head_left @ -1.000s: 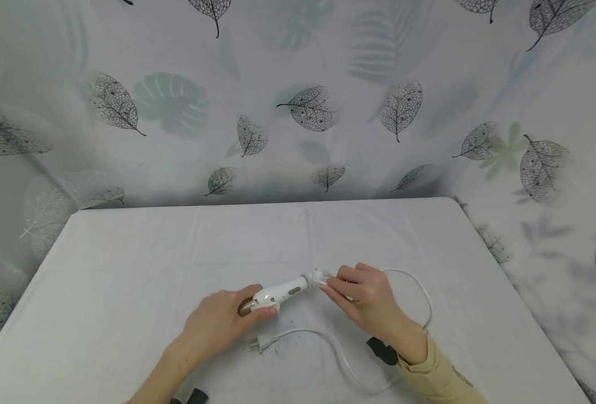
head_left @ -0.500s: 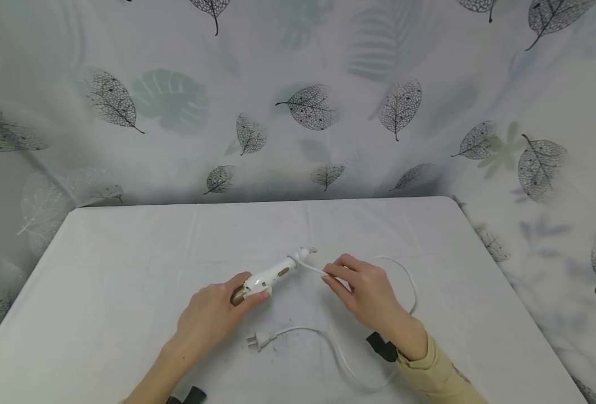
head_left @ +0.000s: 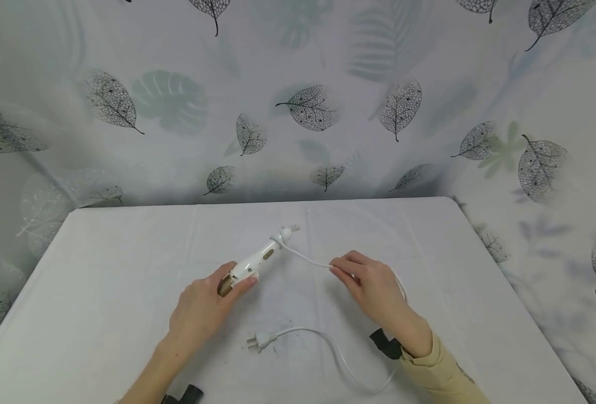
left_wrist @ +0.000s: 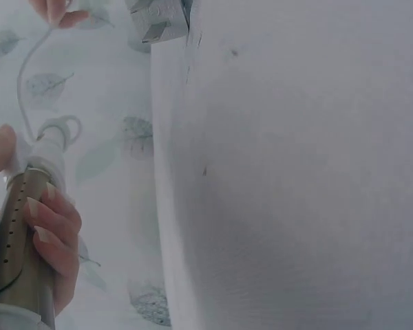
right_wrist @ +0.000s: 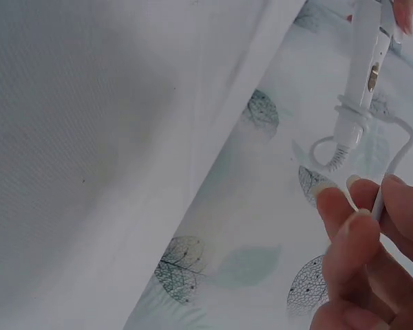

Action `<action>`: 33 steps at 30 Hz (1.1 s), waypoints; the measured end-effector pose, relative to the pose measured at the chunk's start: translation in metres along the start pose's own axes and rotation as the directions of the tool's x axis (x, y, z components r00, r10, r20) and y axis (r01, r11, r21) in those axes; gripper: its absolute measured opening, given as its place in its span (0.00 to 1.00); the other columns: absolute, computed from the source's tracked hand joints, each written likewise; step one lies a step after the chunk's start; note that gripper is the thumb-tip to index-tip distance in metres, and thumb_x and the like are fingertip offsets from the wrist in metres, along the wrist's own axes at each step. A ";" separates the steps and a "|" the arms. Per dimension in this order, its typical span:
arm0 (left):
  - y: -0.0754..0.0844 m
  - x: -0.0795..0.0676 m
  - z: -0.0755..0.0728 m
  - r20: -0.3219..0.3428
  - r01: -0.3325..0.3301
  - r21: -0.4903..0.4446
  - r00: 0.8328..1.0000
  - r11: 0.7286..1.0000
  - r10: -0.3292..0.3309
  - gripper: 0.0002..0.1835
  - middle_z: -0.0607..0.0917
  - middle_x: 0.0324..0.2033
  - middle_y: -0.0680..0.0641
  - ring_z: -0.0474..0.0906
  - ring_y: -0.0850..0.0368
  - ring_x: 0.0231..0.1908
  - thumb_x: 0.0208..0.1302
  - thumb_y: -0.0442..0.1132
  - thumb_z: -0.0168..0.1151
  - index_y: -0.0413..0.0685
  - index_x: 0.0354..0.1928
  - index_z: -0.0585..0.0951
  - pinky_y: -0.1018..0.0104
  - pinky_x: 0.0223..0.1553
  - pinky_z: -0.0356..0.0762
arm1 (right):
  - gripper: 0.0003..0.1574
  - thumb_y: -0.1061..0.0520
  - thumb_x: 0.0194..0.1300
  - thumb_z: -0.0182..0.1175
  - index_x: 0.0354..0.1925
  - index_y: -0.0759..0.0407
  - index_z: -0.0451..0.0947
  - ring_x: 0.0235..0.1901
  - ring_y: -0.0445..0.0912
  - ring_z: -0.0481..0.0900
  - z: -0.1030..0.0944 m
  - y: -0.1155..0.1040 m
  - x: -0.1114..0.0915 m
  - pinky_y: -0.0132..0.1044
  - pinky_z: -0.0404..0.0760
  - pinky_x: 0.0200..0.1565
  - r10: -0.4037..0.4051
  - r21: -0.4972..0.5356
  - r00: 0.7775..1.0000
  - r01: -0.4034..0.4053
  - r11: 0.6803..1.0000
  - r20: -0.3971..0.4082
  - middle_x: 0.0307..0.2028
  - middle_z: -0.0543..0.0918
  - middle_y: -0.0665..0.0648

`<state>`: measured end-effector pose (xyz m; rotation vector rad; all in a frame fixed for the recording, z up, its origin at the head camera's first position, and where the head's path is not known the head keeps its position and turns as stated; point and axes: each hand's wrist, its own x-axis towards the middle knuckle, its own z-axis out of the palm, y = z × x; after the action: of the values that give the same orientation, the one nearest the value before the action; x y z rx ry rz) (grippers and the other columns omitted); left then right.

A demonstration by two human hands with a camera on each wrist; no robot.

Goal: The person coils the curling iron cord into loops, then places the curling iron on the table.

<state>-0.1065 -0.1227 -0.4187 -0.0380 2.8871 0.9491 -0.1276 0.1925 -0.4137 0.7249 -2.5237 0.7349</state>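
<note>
My left hand (head_left: 197,311) grips a white curling iron (head_left: 251,265) around its gold end, tilted with the handle pointing up and away to the right. In the left wrist view the gold barrel (left_wrist: 17,240) shows a row of small holes, with fingers wrapped around it. The white cord (head_left: 305,258) is looped around the handle near its coiled strain relief (right_wrist: 339,158). My right hand (head_left: 378,289) pinches this cord between thumb and fingertips, a short way from the handle. Between the hands the cord sags slightly.
On the white-covered table (head_left: 136,252) lies the two-pin plug (head_left: 260,341), its cord curving right beneath my right forearm. A leaf-patterned curtain (head_left: 277,67) stands behind and beside the table. Black camera mounts (head_left: 386,343) sit at both wrists.
The curling iron has moved up and to the left in my left hand. My right hand has drawn slightly up and right, so a longer stretch of cord runs free between handle and fingers.
</note>
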 end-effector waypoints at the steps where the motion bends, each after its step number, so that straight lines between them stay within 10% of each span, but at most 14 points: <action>1: 0.000 0.000 0.000 -0.005 0.003 -0.006 1.000 1.000 -0.003 0.43 0.59 0.18 0.55 0.60 0.59 0.19 0.55 0.83 0.46 0.65 0.64 0.76 0.65 0.19 0.57 | 0.07 0.59 0.60 0.71 0.40 0.54 0.88 0.21 0.33 0.71 0.000 0.000 0.000 0.27 0.72 0.26 0.010 0.008 1.000 -0.010 1.000 0.007 0.35 0.85 0.46; 10: -0.002 0.000 0.000 -0.069 -0.052 -0.070 0.996 0.996 0.047 0.35 0.62 0.18 0.55 0.63 0.59 0.20 0.61 0.76 0.53 0.63 0.60 0.78 0.66 0.22 0.60 | 0.07 0.59 0.60 0.71 0.39 0.57 0.89 0.25 0.36 0.79 -0.001 0.004 0.001 0.30 0.77 0.29 0.020 0.025 0.998 -0.021 0.999 0.061 0.36 0.89 0.49; 24: 0.003 -0.003 -0.001 -0.045 -0.074 -0.173 0.997 0.982 0.067 0.31 0.77 0.26 0.50 0.69 0.58 0.26 0.64 0.67 0.60 0.61 0.63 0.78 0.67 0.25 0.63 | 0.09 0.60 0.61 0.70 0.42 0.56 0.89 0.17 0.30 0.63 -0.001 0.010 0.000 0.29 0.69 0.25 0.080 0.011 0.987 -0.082 0.997 0.138 0.36 0.90 0.53; 33: 0.004 -0.005 0.000 -0.081 -0.142 -0.249 0.989 0.958 0.125 0.27 0.83 0.31 0.50 0.73 0.59 0.30 0.65 0.62 0.63 0.60 0.62 0.79 0.68 0.28 0.68 | 0.09 0.62 0.61 0.70 0.41 0.57 0.89 0.23 0.34 0.78 0.002 0.009 0.000 0.32 0.77 0.30 0.072 0.022 0.991 -0.075 0.997 0.113 0.35 0.90 0.53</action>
<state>-0.1017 -0.1193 -0.4162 0.1108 2.8345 1.3622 -0.1336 0.1978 -0.4188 0.7037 -2.6592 0.7742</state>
